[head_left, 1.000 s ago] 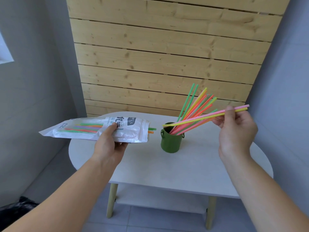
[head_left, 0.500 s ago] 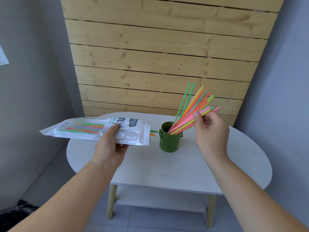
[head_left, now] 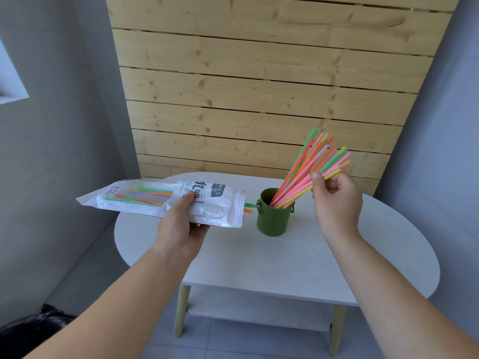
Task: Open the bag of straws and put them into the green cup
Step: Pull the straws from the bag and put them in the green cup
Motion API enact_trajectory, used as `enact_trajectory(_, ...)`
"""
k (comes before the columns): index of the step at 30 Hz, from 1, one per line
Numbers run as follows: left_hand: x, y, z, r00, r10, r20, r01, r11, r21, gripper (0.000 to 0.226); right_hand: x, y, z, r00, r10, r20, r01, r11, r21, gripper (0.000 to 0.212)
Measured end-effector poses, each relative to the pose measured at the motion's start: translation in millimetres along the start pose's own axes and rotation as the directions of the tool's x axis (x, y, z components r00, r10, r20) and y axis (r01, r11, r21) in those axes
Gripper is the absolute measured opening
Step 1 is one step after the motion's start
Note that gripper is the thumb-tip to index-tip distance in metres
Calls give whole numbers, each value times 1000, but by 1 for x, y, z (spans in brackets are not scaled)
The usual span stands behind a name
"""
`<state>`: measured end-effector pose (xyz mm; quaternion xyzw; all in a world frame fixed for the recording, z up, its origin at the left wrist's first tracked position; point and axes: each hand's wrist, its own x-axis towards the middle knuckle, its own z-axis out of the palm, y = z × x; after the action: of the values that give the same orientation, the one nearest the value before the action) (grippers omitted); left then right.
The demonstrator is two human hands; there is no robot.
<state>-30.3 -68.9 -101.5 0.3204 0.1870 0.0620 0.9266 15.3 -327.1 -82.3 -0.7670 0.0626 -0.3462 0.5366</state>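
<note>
white straw bag [head_left: 166, 200], printed with chinese characters and "drink straw", partly legible; held level over the table [head_left: 285, 260] in the left hand [head_left: 181, 224], two straw tips at its open end. green cup [head_left: 273, 216] stands just beside, holding fanned straws [head_left: 308, 167]. right hand [head_left: 337, 200] pinches a yellow straw [head_left: 298, 194] leaning in the cup.
</note>
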Motion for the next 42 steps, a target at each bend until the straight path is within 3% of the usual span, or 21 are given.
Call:
enact_trajectory(7, -1, -3, 3, 1000, -3, 16, 3, 1000, 5, 21, -2, 7, -4, 991, 59, 124, -65, 997, 47, 21)
enact_trajectory(12, -3, -3, 4, 1000, 0, 31, 0, 1000, 3, 21, -17, 2, -5, 967, 181, 181, -173, 983, -62, 39)
enact_trajectory(15, -3, -2, 3, 999, 9, 45, -10, 1000, 10, 16, -35, 0, -1, 883, 320, 344, -280, 946, -162, 48)
enact_trajectory(18, -5, -2, 4, 998, 13, 65, -14, 1000, 14, 14, -51, -9, 7, 747, 403, 529, -451, 892, -43, 45)
enact_trajectory(20, -7, -3, 6, 996, 15, 86, -17, 1000, 19, 16, -56, -17, 11, 712, 380, 590, -499, 865, 44, 40)
enact_trajectory(30, -14, -9, 13, 992, 34, 118, -37, 999, 26, 16, -75, -44, 27, 768, 251, 589, -426, 887, 177, 22)
enact_trajectory(42, -12, -2, 11, 997, 22, 78, -23, 1000, 14, 25, -50, -38, 12, 741, 351, 572, -547, 810, 212, 11)
